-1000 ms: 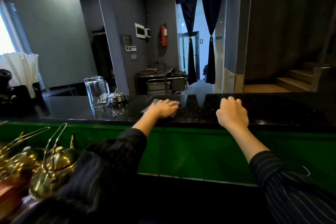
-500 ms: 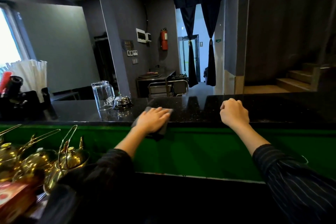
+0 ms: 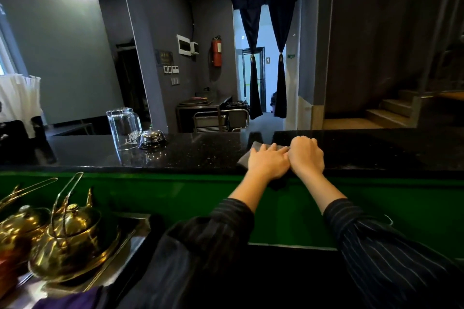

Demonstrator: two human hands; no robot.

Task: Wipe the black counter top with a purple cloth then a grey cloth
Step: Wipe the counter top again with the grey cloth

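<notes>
black counter top [image 3: 200, 155] | grey cloth [image 3: 253, 152] (near edge), glass pitcher [image 3: 124, 128], bell [image 3: 152, 139]

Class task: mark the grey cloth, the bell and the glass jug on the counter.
Grey cloth [image 3: 252, 150], head view, bare far corner.
Bell [image 3: 152, 138], head view, dome.
Glass jug [image 3: 123, 128], head view, middle of body.

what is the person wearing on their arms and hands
Both arms wear dark long sleeves with thin pale pinstripes, pushed up so the forearms are bare. The left hand and right hand are bare: no gloves, rings or watch visible. A thin pale loop shows by the right sleeve.
</notes>
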